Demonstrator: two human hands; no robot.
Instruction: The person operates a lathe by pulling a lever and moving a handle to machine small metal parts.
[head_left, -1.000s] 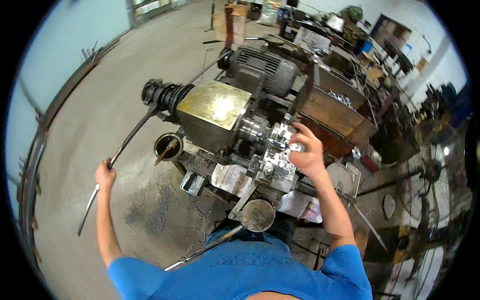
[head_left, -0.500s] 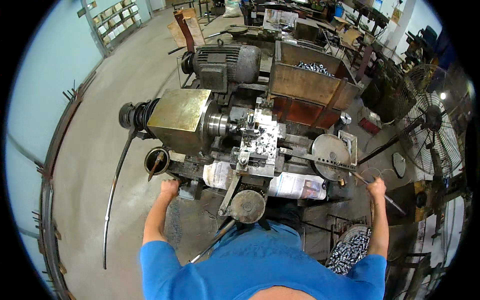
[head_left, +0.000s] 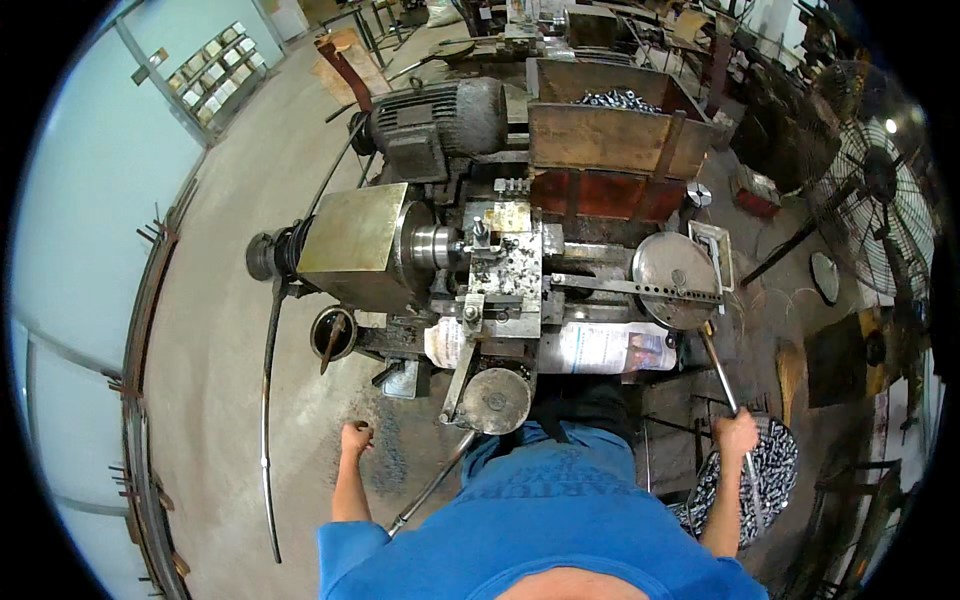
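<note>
My right hand [head_left: 736,433] is wrapped round a long metal lever [head_left: 719,368], which runs up to a round plate with a perforated bar [head_left: 640,288] at the lathe's right. Over the floor, at the lathe's near left, my left hand [head_left: 357,438] hangs with curled fingers; whether they hold something small is hidden. Between the hands stands the lathe, its shiny spindle [head_left: 437,247] close to the tool post [head_left: 480,235] on the chip-covered slide [head_left: 506,262]. A smaller round plate [head_left: 499,401] with a second lever [head_left: 432,487] sits just in front of my body.
A basket of small metal parts [head_left: 775,470] is beneath my right hand. Behind the lathe are a motor [head_left: 440,120] and a metal bin [head_left: 615,138] holding more parts. A pot with a brush [head_left: 333,334] hangs at left; a fan [head_left: 878,180] stands at right.
My right hand has drawn the lever nearer my body. The slide sits closer to the spindle. My left hand has come back from beside the pot. The view has shifted.
</note>
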